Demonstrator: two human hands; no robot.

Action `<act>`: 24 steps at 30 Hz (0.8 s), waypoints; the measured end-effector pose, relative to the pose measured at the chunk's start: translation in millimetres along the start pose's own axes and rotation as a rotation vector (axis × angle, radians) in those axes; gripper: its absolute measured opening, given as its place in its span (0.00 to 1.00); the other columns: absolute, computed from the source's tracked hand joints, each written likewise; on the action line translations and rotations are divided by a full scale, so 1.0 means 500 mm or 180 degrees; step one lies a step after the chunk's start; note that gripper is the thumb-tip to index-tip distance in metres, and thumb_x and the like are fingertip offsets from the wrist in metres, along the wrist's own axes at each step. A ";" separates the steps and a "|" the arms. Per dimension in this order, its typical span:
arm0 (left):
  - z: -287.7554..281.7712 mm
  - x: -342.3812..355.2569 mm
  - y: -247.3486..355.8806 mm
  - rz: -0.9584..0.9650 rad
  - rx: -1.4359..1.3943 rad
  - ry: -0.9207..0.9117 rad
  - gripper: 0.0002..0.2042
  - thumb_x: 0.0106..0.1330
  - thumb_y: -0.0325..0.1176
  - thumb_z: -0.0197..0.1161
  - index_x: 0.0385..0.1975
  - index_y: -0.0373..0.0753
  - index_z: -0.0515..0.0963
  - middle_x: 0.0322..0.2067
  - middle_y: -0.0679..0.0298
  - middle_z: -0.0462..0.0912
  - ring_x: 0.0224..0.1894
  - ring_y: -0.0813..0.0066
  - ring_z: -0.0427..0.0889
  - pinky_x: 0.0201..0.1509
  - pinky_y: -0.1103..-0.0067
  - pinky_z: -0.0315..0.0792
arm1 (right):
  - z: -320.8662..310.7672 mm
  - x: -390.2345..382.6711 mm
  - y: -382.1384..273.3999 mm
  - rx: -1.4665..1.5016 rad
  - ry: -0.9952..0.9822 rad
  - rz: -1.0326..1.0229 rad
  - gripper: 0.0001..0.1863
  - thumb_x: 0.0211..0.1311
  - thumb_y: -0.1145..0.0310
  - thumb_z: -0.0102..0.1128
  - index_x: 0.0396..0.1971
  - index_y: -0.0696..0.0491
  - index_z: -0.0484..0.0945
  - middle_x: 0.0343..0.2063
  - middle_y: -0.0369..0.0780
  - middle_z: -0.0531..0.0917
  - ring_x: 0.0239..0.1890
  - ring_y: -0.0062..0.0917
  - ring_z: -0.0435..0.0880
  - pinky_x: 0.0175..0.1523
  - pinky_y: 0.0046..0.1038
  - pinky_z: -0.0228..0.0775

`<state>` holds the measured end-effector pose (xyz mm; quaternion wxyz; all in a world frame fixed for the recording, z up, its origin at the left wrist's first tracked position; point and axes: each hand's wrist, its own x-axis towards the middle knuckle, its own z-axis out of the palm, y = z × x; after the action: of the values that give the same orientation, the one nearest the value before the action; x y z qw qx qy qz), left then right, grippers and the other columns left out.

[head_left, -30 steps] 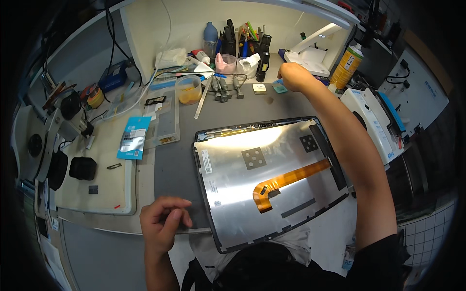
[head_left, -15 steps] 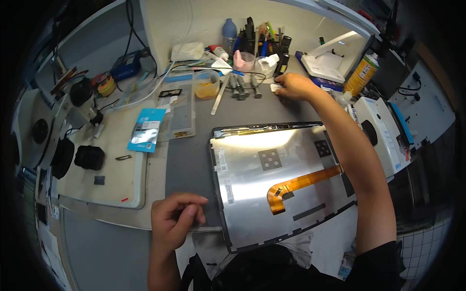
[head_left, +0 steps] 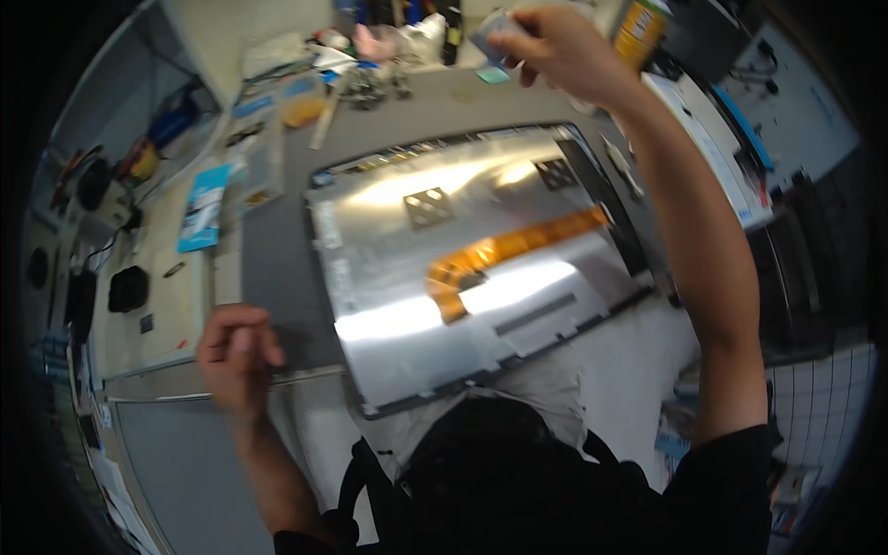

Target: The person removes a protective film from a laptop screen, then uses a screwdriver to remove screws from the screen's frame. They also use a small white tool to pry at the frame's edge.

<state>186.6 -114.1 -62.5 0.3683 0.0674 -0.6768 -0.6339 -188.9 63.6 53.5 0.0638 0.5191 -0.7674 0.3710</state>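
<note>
High at the right, my right hand (head_left: 555, 51) is closed on a small flat grey-blue piece (head_left: 493, 39), pinched between thumb and fingers; motion blur hides its exact kind. A small pale green piece (head_left: 494, 76) lies on the mat just below that hand. My left hand (head_left: 238, 351) hovers over the bench's front edge, fingers loosely curled and a little apart, with nothing visible in it. Between my arms lies a large silver-backed screen panel (head_left: 388, 268) with a dark frame, its near edge over my lap. An orange flat ribbon cable (head_left: 499, 248) runs across its back.
On the left, a pale board (head_left: 171, 296) carries a blue pouch (head_left: 205, 208) and a black block (head_left: 129, 289). Small metal tools (head_left: 367, 88) and a tub (head_left: 303, 102) stand behind the panel. A yellow can (head_left: 640, 35) and a white box (head_left: 708, 148) border the right.
My right hand has lifted from the bench's back with the flat piece in it. My view has shifted, so the panel appears further left and higher. My left hand's fingers are more curled.
</note>
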 end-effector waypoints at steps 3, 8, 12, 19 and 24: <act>-0.015 -0.038 0.014 -0.0006 -0.0047 -0.0205 0.12 0.68 0.39 0.59 0.36 0.35 0.73 0.20 0.66 0.73 0.15 0.84 0.67 0.19 0.87 0.58 | -0.119 -0.180 -0.101 0.0447 -0.0057 0.0581 0.16 0.69 0.62 0.58 0.27 0.60 0.79 0.18 0.36 0.79 0.17 0.16 0.77 0.22 0.19 0.70; 0.084 -0.041 0.085 -0.0218 -0.1389 -0.3416 0.12 0.63 0.30 0.69 0.43 0.33 0.83 0.27 0.59 0.86 0.25 0.75 0.84 0.22 0.83 0.75 | -0.122 -0.450 -0.139 0.1138 0.0408 0.0944 0.15 0.70 0.62 0.55 0.25 0.56 0.78 0.12 0.31 0.75 0.12 0.11 0.70 0.17 0.15 0.59; 0.222 -0.121 0.025 -0.1495 -0.1769 -0.3650 0.17 0.67 0.30 0.62 0.55 0.37 0.77 0.43 0.58 0.85 0.42 0.68 0.86 0.39 0.79 0.80 | -0.055 -0.552 -0.153 0.1736 0.0175 0.1404 0.11 0.66 0.68 0.59 0.24 0.56 0.78 0.13 0.33 0.77 0.13 0.14 0.73 0.18 0.19 0.61; 0.347 -0.124 -0.012 -0.2704 -0.1964 -0.2654 0.28 0.71 0.29 0.56 0.70 0.38 0.58 0.59 0.53 0.74 0.54 0.69 0.78 0.52 0.78 0.75 | 0.022 -0.561 -0.160 0.1405 0.0099 0.1549 0.11 0.62 0.70 0.64 0.22 0.58 0.77 0.12 0.36 0.76 0.12 0.15 0.72 0.17 0.21 0.58; 0.360 -0.126 -0.021 -0.2799 -0.1930 -0.2032 0.29 0.73 0.40 0.53 0.70 0.36 0.57 0.63 0.50 0.69 0.57 0.59 0.76 0.50 0.74 0.75 | 0.037 -0.552 -0.163 0.1468 0.0191 0.1527 0.10 0.61 0.70 0.64 0.23 0.58 0.78 0.12 0.36 0.77 0.13 0.15 0.73 0.17 0.20 0.59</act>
<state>122.8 64.8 -84.6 -0.1450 0.0395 -0.4523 -0.8791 10.3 243.4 -52.1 -0.1220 0.3132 -0.7614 0.5544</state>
